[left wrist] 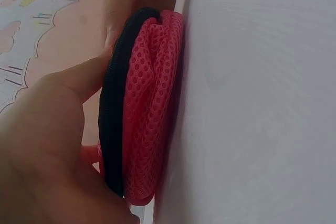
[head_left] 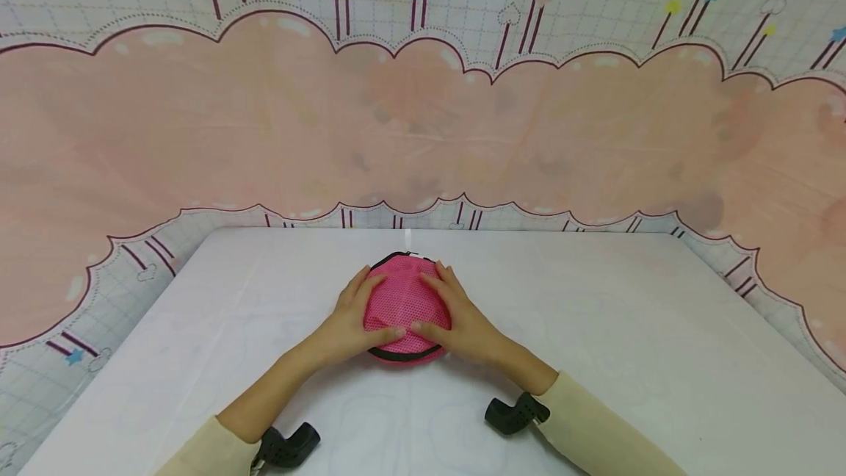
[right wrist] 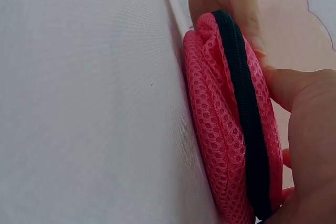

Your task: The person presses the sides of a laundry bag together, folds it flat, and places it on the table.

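A pink cloud-patterned backdrop with candles and stars hangs behind a white-covered desk (head_left: pixel 595 329), and right in the middle of it, toward the far side, sits a round pink mesh pouch with a black zipper band (head_left: pixel 405 307). Both hands are on it. The left hand (head_left: pixel 346 325) cups the pouch's left side, fingers laid over the mesh and thumb reaching in at the near edge; the right hand (head_left: pixel 463 322) mirrors it on the right, thumb meeting the other near the zipper. Both grips look pressed down on the pouch, holding it flat. From the left wrist, the mesh (left wrist: pixel 149 108) lies bunched in folds against the desk with the zipper band on top; the right wrist shows the same squashed stack (right wrist: pixel 220 124). My read: the folding-down looks largely done, the pouch compact and round, still held rather than released.
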Tool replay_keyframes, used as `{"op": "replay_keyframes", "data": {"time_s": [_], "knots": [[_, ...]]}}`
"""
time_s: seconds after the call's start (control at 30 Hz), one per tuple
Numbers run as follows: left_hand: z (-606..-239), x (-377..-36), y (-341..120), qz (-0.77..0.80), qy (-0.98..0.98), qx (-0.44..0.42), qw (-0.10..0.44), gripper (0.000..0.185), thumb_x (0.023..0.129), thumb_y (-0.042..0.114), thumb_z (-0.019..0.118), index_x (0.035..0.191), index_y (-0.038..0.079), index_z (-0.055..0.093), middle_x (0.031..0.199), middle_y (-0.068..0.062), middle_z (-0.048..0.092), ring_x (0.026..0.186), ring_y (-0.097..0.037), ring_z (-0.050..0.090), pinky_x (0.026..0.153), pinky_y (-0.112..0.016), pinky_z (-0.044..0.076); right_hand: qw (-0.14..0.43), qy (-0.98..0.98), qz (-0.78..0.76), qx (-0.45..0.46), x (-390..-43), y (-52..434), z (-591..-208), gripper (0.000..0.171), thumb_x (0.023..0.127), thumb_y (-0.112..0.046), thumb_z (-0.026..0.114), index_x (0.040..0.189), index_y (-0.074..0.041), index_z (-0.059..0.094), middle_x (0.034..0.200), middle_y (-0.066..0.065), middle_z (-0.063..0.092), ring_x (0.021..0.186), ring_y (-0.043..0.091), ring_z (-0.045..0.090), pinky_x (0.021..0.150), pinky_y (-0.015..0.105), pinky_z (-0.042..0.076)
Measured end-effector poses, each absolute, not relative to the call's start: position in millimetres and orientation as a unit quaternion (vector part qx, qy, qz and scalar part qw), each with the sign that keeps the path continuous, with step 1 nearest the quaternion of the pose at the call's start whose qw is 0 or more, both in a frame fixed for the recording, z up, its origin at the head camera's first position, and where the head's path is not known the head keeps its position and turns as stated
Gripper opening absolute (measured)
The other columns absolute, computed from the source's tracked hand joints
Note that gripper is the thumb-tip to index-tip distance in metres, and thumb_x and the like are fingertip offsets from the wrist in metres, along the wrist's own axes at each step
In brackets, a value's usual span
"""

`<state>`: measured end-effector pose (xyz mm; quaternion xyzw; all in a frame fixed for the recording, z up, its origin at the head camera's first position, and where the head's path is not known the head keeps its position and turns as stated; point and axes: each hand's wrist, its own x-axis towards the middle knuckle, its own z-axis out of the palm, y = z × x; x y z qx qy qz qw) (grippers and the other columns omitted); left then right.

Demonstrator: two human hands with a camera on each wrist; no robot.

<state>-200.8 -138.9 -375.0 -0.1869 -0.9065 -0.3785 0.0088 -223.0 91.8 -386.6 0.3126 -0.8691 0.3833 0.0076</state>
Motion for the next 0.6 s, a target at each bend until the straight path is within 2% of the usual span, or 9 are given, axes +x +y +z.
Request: {"op": "replay_keyframes", "data": {"time_s": [0.3,0.43,0.6], "knots": [[-384.7,-203.0,-137.0,-0.325,-0.916,-0.223,0.072,0.097,0.080,0.049,0.071,0.148,-0.003,0.025,0.155,-0.021,0.014,0.141,-0.045,0.004,0.109,-0.061,0.009,-0.011,-0.874,0.372,0.311,-224.8,92.5,-388.6,0.078,0.089,-0.041,0.064,0.152,-0.015,0.025,0.159,0.013,0.004,0.144,0.031,-0.002,0.108,0.059,0.019],[-387.1,-203.6,-137.3,-0.324,-0.915,-0.227,0.075,0.099,0.080,0.049,0.072,0.148,-0.004,0.024,0.155,-0.022,0.014,0.141,-0.044,0.006,0.109,-0.062,0.013,-0.015,-0.876,0.368,0.311,-225.3,92.2,-388.0,0.079,0.089,-0.041,0.063,0.152,-0.014,0.024,0.159,0.012,0.004,0.144,0.031,-0.002,0.108,0.060,0.019],[-385.5,-203.2,-136.3,-0.347,-0.911,-0.219,0.049,0.098,0.081,0.046,0.072,0.149,-0.004,0.021,0.156,-0.022,0.012,0.141,-0.043,0.006,0.106,-0.063,0.019,-0.025,-0.878,0.366,0.306,-226.3,92.7,-388.0,0.082,0.089,-0.043,0.063,0.153,-0.014,0.021,0.159,0.008,0.003,0.144,0.030,-0.003,0.108,0.059,0.018]]}}
